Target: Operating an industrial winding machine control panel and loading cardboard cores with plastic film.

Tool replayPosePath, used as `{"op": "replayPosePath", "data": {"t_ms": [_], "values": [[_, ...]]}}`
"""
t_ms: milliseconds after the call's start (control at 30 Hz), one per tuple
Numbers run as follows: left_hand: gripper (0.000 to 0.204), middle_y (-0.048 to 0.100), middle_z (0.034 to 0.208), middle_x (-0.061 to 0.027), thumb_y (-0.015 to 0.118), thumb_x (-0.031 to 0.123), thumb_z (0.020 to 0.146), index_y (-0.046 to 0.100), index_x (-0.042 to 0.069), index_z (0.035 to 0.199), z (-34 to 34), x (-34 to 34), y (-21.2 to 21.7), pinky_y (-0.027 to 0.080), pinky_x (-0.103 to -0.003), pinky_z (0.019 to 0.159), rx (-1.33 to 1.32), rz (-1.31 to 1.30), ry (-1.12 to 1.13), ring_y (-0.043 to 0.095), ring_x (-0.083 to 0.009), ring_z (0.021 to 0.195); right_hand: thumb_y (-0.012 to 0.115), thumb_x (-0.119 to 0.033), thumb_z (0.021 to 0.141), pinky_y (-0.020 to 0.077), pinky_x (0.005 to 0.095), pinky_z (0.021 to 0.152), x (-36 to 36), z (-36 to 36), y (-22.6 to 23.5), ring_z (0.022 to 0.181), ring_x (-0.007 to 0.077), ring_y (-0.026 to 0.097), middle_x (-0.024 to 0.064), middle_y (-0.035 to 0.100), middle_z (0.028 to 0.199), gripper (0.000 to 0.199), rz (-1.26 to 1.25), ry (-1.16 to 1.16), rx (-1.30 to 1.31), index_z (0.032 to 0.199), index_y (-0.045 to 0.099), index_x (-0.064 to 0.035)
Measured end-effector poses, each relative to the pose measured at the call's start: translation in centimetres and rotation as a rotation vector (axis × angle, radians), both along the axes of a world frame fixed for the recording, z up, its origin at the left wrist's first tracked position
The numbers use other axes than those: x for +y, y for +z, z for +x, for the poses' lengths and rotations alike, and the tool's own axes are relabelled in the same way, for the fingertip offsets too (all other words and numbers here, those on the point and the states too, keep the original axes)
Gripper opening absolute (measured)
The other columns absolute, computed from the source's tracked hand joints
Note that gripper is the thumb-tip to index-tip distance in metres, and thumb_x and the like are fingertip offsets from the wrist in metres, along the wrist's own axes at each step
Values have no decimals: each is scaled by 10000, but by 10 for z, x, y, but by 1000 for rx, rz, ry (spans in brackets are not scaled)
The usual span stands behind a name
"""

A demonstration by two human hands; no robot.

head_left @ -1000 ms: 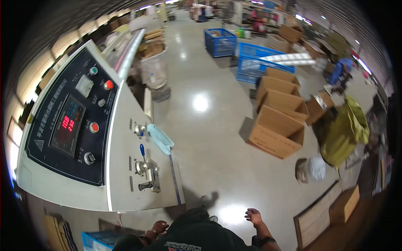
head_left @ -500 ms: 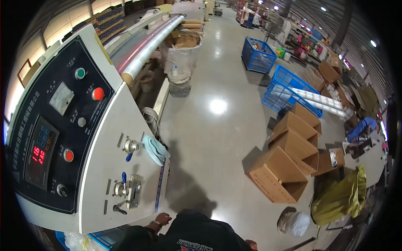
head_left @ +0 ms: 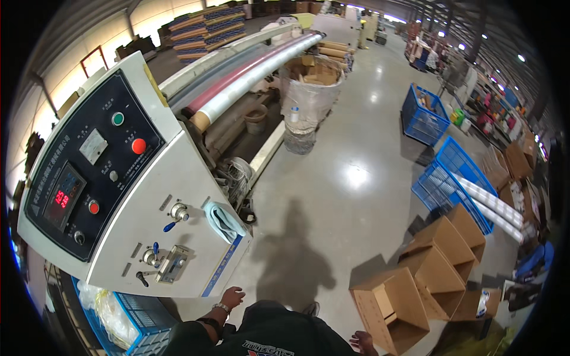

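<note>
My left hand (head_left: 233, 296), with a bracelet at the wrist, hangs empty with its fingers loosely apart, just below the front corner of a white machine cabinet (head_left: 196, 267). My right hand (head_left: 362, 342) is low at the right of my body, its fingers slightly bent and apart, nothing visible in them. It is nearest to an open cardboard box (head_left: 380, 296). On the cabinet are a folded light-blue cloth (head_left: 224, 223), blue-handled valves (head_left: 178, 212) and a black control panel (head_left: 89, 160) with round buttons and a red lit display.
Several open boxes stand in a row at the right, with blue crates (head_left: 425, 115) and white rolls (head_left: 487, 199) beyond. A long roller (head_left: 261, 74) and a plastic-wrapped bin (head_left: 309, 89) lie ahead left. A blue crate (head_left: 139, 317) of clear plastic sits at lower left.
The view has turned left and moved, so the machine's roller and the crates appear farther right. Both hands show more fully, and the crate at lower left has come into view.
</note>
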State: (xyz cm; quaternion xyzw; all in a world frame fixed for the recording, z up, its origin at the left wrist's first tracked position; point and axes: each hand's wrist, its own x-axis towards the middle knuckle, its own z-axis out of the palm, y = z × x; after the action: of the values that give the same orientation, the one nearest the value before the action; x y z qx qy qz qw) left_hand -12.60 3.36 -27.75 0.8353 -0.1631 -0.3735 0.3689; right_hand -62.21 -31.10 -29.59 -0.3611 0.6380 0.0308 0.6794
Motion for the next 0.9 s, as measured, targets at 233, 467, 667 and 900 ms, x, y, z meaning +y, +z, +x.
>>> {"op": "replayPosePath", "data": {"t_ms": [233,467,667,900], "values": [[397,680,892,-187,684,213,798,632,-37,1103,-43,4,-18,560,-327,581,259,115,491,697,-217,676,565,-229,877,535,414,684,-156,78,-10,789,277,667,110,639,950,304,-128,164,19,1129,556,-60],[439,683,808,-185,708,204,763,621,-65,1100,6,-45,-35,549,-332,548,366,73,627,683,-232,607,602,-253,879,529,410,711,-214,209,0,804,260,664,91,642,907,272,-16,261,-61,1087,563,-82],[331,677,837,-129,664,184,815,633,-5,1085,117,-80,-85,547,-310,582,-244,-144,164,671,-177,625,612,-201,897,514,318,672,-285,300,-31,791,226,632,97,621,945,268,361,355,-385,1111,542,-55],[408,661,816,-93,672,167,826,568,-1,1183,165,-164,-21,515,-296,530,341,-402,933,657,-167,640,586,-167,895,549,357,763,-316,435,31,875,254,664,158,649,996,340,-62,897,-50,1176,571,24]]}}
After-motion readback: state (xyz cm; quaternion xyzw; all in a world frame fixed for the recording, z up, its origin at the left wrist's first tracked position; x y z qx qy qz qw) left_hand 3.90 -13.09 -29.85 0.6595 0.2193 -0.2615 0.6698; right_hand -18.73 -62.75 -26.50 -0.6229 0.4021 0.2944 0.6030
